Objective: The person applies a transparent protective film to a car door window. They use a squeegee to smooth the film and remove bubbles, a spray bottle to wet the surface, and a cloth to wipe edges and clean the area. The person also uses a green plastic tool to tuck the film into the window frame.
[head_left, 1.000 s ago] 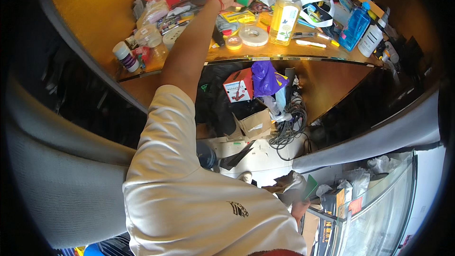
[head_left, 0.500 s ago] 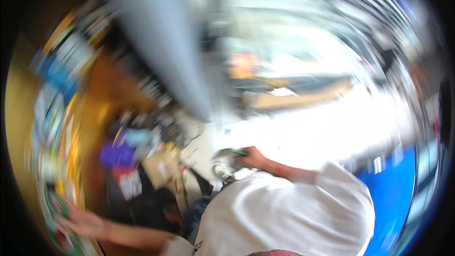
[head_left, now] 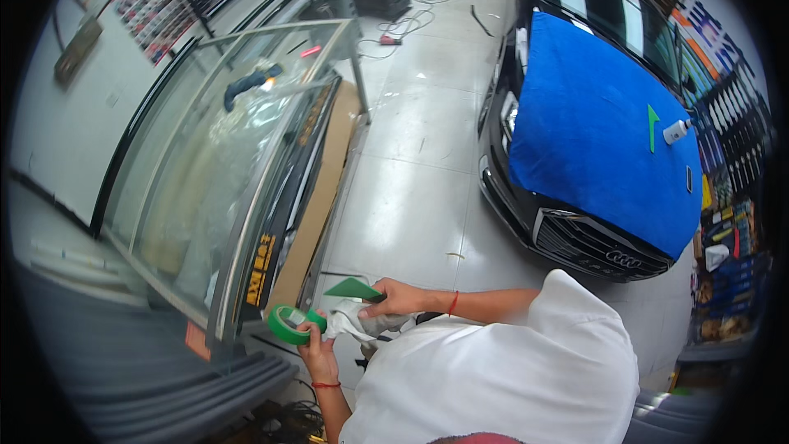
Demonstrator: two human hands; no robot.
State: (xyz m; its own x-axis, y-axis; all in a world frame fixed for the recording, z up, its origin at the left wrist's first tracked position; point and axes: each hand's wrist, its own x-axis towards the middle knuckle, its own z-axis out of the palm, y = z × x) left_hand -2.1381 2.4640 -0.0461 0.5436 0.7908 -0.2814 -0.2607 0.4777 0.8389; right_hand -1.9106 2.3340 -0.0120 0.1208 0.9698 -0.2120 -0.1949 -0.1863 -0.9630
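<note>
A roll of green tape (head_left: 284,326) is gripped by my left hand (head_left: 316,345), its fingers wrapped on the ring. My right hand (head_left: 395,297), just to the right of it, pinches a flat green squeegee (head_left: 355,289) whose pointed end faces left. Below the squeegee hangs a crumpled white cloth (head_left: 348,321), between my two hands. Whether my right fingers also hold that cloth cannot be made out. Both hands are close together in front of my body.
A metal-framed glass case (head_left: 189,197) stands at left, a long cardboard strip (head_left: 316,205) along its side. At right is a black car (head_left: 493,173), its hood under a blue cloth (head_left: 592,131) bearing a green blade (head_left: 652,127) and white bottle (head_left: 676,131). Tools hang far right.
My view has swung from the cluttered shelves to the car and glass case. My left hand came in from the far left and now holds the green tape beside my right hand.
</note>
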